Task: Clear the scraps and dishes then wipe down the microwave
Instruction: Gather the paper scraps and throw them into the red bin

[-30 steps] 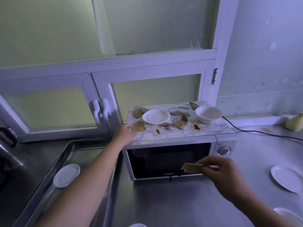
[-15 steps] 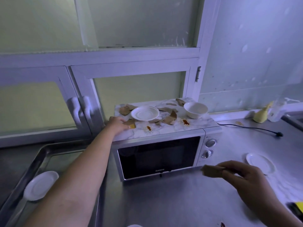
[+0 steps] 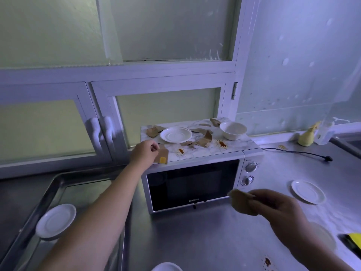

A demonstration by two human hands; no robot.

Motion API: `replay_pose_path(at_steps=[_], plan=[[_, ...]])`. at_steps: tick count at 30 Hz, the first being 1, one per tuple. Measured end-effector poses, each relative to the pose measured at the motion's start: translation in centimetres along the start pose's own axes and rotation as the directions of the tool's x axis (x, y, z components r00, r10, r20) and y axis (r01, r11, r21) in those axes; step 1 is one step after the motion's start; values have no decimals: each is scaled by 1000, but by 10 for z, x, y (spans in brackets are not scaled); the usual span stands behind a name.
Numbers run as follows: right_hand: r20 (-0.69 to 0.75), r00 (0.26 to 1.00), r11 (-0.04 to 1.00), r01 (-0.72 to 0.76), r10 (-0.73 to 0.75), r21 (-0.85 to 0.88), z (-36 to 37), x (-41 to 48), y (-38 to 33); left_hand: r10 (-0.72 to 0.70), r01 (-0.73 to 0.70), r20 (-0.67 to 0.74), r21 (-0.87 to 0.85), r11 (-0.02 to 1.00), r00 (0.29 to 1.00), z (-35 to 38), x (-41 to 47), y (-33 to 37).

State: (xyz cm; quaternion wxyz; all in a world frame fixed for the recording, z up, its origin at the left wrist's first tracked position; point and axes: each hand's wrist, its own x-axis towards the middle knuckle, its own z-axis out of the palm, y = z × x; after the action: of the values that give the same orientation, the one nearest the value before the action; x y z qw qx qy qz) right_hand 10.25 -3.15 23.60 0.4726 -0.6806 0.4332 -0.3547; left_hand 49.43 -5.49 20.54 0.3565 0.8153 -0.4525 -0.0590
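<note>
Two scraps are pinched in my hands, my left hand point(image 3: 144, 152) lifting one point(image 3: 161, 156) at the microwave's point(image 3: 193, 184) top front-left corner, my right hand point(image 3: 273, 205) holding another point(image 3: 241, 202) over the counter point(image 3: 195, 241).

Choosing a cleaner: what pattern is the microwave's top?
White-and-grey marble pattern on the microwave's top, with reddish stains; head view.

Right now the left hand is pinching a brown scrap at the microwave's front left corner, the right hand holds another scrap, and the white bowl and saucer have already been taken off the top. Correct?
Not quite. The head view shows the white bowl and saucer still on the microwave top. The rest stands: left hand pinches a brown scrap, right hand holds another scrap.
</note>
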Motion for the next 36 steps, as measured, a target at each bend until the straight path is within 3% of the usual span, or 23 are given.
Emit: replay_pose_path(at_steps=[4, 7, 11, 16, 18, 20, 21, 22, 25, 30, 36], plan=[[43, 998, 999, 34, -34, 9, 23, 0, -17, 133, -106, 158, -169, 980, 978, -24, -51, 39], [77, 994, 997, 82, -81, -11, 36, 2, -25, 249, -135, 346, -323, 937, 905, -37, -101, 73], [147, 980, 990, 140, -136, -21, 47, -1, -32, 319, -15, 478, -538, 843, 818, -42, -145, 105], [123, 979, 986, 168, -165, -11, 47, 1, -20, 305, 185, 599, -618, 764, 740, -41, -143, 102], [120, 982, 989, 141, -146, 47, 43, 3, -17, 214, 165, 521, -588, 792, 826, -34, -123, 89], [129, 982, 989, 127, -137, 82, 35, 7, -14, 35, 115, 295, -474, 873, 955, -22, -89, 67], [125, 981, 988, 137, -146, 75, 30, 9, -12, -61, 132, 183, -405, 905, 981, -16, -68, 54], [119, 982, 988, 141, -148, 65, 25, 11, -10, -151, 182, 111, -360, 915, 982, -9, -49, 42], [96, 985, 989, 142, -144, 28, 11, 16, -3, -338, 344, 71, -279, 897, 938, 7, -4, 18], [38, 991, 992, 126, -126, 11, -12, 35, 19, -463, 461, 21, 65, 885, 886, 33, 43, 2], [43, 997, 992, 58, -63, 108, -33, 69, 35, -423, 436, 130, -87, 896, 897, 33, 58, 10]])
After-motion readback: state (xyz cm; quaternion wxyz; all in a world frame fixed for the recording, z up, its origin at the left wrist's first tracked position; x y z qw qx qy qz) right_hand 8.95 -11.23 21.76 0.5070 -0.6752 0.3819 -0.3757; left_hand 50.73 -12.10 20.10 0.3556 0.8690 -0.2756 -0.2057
